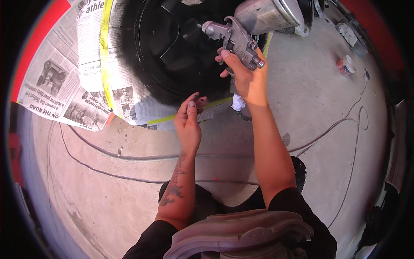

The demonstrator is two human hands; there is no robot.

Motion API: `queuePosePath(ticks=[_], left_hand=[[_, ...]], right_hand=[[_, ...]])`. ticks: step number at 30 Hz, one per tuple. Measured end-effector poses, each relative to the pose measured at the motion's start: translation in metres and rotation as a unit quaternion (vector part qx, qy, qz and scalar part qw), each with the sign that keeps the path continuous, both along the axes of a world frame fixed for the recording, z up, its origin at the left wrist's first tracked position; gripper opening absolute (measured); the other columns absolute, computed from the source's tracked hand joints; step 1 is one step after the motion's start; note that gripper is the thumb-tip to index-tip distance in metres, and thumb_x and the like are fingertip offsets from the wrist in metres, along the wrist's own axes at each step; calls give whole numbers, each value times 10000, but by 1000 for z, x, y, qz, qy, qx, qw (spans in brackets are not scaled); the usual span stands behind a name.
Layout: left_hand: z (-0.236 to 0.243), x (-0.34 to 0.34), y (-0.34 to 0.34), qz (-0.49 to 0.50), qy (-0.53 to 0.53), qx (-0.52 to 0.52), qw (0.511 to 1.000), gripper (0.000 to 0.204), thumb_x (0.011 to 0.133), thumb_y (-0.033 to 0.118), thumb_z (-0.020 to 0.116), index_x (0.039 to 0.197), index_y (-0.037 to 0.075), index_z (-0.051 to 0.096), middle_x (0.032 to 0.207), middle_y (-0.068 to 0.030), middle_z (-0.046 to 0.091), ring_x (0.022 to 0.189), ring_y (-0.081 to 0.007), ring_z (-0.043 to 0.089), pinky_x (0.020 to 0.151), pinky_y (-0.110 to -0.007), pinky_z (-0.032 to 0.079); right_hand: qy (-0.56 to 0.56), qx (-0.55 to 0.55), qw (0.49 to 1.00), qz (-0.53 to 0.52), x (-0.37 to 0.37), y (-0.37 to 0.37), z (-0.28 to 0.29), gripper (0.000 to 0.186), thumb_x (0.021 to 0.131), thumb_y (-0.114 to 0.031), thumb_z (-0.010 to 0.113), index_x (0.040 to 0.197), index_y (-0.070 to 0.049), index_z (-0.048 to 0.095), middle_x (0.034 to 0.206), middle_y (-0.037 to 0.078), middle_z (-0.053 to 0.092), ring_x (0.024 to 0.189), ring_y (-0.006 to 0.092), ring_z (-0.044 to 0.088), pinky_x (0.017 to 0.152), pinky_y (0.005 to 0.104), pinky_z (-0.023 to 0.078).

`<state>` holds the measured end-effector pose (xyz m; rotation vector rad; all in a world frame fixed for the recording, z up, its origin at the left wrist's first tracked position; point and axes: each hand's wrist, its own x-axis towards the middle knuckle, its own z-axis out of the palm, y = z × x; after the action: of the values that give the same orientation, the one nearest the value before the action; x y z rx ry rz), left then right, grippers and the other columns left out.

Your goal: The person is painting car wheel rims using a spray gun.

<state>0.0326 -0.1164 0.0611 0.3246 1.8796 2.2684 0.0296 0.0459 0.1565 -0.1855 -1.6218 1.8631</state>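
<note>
My right hand (246,80) is wrapped around the grip of a silver spray gun (235,41), whose metal paint cup (269,15) sits tilted above it. The gun's nozzle points left, over a dark wheel (172,39) with black spokes and rim. Low by the wheel's near edge is my left hand (188,121), its fingers loosely bent and partly apart, with nothing seen in them. Newspaper sheets (92,64) surround the wheel's left and lower sides, held with yellow tape (105,52).
A dark hose (129,157) and thin cables (355,121) run across the concrete floor (108,207). A small white and red tub (346,65) stands at the right. Red bodywork (32,56) shows at the upper left. A grey respirator-like piece (237,235) fills the lower edge.
</note>
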Motion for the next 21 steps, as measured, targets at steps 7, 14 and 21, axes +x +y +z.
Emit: queuePosePath(ticks=[7,14,21], left_hand=[[-28,43,44,-197,-27,-57,978,518,971,156,615,1434,5,440,1415,-165,522,1336,-267,481,1118,-397,362],[-100,111,125,-340,-116,-67,931,510,929,120,653,1389,4,465,1403,-125,516,1354,-223,444,1111,-378,359],[-111,152,183,-251,-180,-39,950,389,959,100,622,1321,-7,527,1280,-97,596,1218,-194,557,1036,-341,438]], right_hand=[[19,-15,992,-125,11,69,0,268,912,-116,673,1143,8,612,972,95,690,856,188,705,574,295,590],[53,8,995,84,18,111,14,262,932,-147,637,1143,3,673,1048,138,717,951,219,723,599,312,605],[9,14,977,213,6,154,22,398,883,-66,654,1278,-39,615,1026,117,709,881,187,672,712,269,560]])
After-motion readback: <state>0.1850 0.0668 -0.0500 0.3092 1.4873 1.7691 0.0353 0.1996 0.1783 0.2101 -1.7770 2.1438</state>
